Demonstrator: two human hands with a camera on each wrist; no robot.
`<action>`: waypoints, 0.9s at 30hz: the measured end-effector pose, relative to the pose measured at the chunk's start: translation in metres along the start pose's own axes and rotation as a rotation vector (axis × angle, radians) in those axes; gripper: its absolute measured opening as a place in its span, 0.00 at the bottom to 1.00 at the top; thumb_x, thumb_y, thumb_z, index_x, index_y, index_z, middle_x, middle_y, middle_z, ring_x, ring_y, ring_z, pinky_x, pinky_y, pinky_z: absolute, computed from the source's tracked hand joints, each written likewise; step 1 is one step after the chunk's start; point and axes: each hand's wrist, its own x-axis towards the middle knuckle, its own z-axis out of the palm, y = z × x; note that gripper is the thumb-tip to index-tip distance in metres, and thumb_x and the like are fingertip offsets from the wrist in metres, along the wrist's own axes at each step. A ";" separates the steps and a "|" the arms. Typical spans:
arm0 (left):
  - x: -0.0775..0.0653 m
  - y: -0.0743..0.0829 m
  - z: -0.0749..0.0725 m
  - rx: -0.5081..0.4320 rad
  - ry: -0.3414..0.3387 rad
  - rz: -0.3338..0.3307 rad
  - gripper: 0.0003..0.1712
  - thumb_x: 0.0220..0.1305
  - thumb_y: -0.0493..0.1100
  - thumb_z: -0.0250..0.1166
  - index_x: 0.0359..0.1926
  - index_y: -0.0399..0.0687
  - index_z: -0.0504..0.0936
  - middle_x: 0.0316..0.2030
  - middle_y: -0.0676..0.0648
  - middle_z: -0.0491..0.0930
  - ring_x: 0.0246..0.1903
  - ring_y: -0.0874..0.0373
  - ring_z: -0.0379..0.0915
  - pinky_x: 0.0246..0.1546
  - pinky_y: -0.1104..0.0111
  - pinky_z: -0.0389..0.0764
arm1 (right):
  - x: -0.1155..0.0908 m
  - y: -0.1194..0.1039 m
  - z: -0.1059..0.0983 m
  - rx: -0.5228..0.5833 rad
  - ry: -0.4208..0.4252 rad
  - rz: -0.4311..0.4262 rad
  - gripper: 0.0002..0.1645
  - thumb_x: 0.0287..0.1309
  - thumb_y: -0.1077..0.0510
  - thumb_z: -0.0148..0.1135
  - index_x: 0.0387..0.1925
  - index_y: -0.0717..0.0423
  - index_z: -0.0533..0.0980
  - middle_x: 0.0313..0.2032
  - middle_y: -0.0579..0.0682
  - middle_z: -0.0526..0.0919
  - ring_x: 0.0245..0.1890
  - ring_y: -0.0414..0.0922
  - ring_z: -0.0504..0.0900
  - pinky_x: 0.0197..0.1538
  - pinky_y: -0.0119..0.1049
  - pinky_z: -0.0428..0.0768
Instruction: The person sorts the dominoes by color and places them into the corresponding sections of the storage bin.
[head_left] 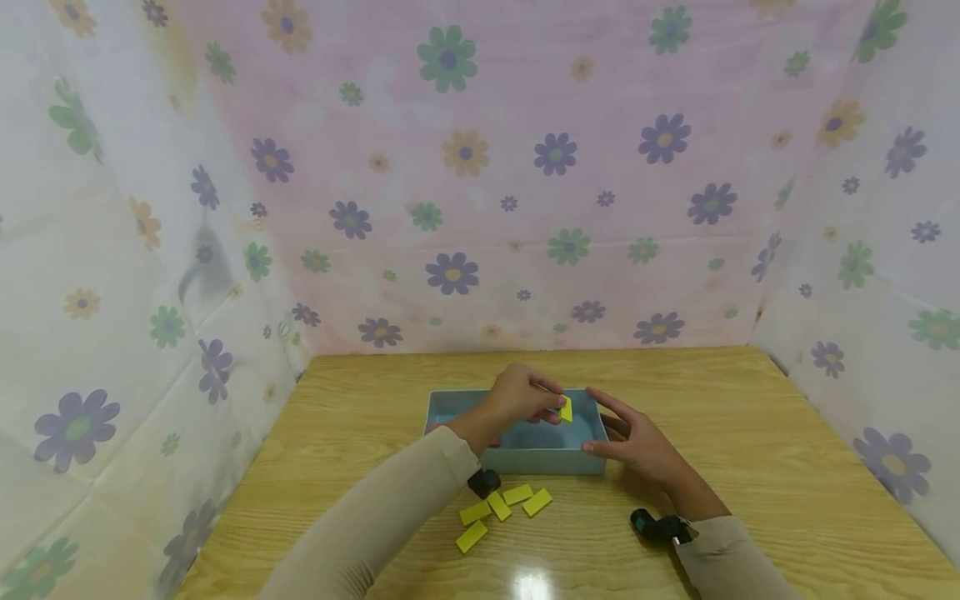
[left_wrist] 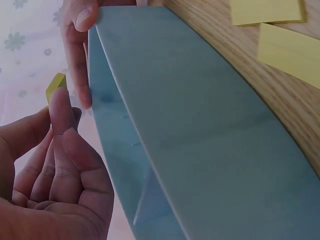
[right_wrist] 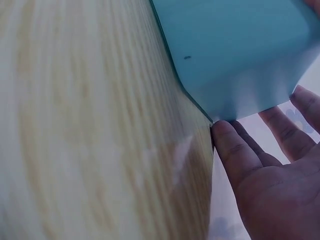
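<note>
Over the blue-grey box [head_left: 540,462], my left hand [head_left: 521,395] pinches a small flat yellow block [head_left: 566,409] between thumb and fingers. In the left wrist view the same block [left_wrist: 56,86] peeks out above the fingertips. At the box's right end is my right hand [head_left: 647,443], its fingers spread and fairly straight. The right wrist view has those fingers [right_wrist: 240,150] touching the box's end wall [right_wrist: 235,65]. Inside the box, part of something red [head_left: 495,440] shows beside the left forearm, which hides the rest.
Several yellow blocks [head_left: 517,495] lie scattered on the wooden table [head_left: 360,408] in front of the box. Black wrist devices [head_left: 654,527] sit by each wrist. Flower-patterned cloth [head_left: 450,208] hangs at the back and both sides.
</note>
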 end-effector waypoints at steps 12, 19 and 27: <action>0.011 0.005 0.022 0.059 -0.028 0.001 0.03 0.66 0.37 0.73 0.38 0.42 0.91 0.28 0.48 0.89 0.32 0.50 0.90 0.43 0.53 0.89 | 0.001 0.001 -0.001 -0.013 -0.007 -0.023 0.54 0.65 0.54 0.72 0.83 0.43 0.51 0.83 0.55 0.46 0.78 0.71 0.54 0.68 0.69 0.70; 0.016 0.006 0.028 0.103 -0.010 0.000 0.04 0.66 0.36 0.72 0.38 0.40 0.91 0.25 0.46 0.89 0.35 0.45 0.90 0.44 0.52 0.89 | 0.000 0.001 -0.001 -0.002 -0.010 -0.018 0.54 0.65 0.55 0.72 0.83 0.43 0.51 0.83 0.55 0.46 0.78 0.71 0.54 0.67 0.67 0.72; 0.022 0.004 0.033 0.157 0.000 -0.011 0.04 0.65 0.35 0.73 0.39 0.40 0.91 0.26 0.45 0.89 0.35 0.46 0.90 0.43 0.54 0.89 | 0.000 0.000 -0.001 0.006 -0.014 -0.021 0.54 0.65 0.55 0.72 0.83 0.41 0.52 0.83 0.54 0.46 0.78 0.70 0.53 0.68 0.68 0.70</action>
